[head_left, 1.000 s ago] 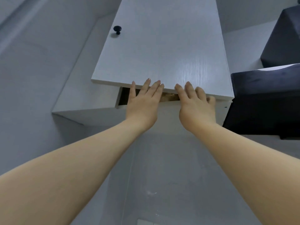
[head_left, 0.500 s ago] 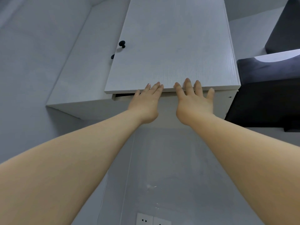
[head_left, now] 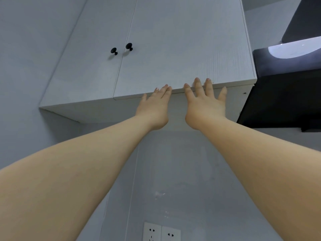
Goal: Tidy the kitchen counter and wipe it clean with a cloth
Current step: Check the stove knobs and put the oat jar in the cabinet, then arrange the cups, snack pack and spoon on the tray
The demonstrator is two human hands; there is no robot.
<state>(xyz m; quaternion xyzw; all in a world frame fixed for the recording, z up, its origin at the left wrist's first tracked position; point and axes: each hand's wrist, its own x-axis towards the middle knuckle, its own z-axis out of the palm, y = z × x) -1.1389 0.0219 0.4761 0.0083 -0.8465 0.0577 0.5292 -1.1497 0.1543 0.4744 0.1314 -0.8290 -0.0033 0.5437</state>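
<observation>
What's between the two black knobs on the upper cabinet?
In the head view, only the narrow seam where the left door and right door meet; the left knob and right knob flank it.

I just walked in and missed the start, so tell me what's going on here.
A person reaches up to a white wall cabinet. The left hand and the right hand, both flat, press on the bottom edge of its right door. That door lies level with the left door and looks closed. The black knobs are untouched.
</observation>
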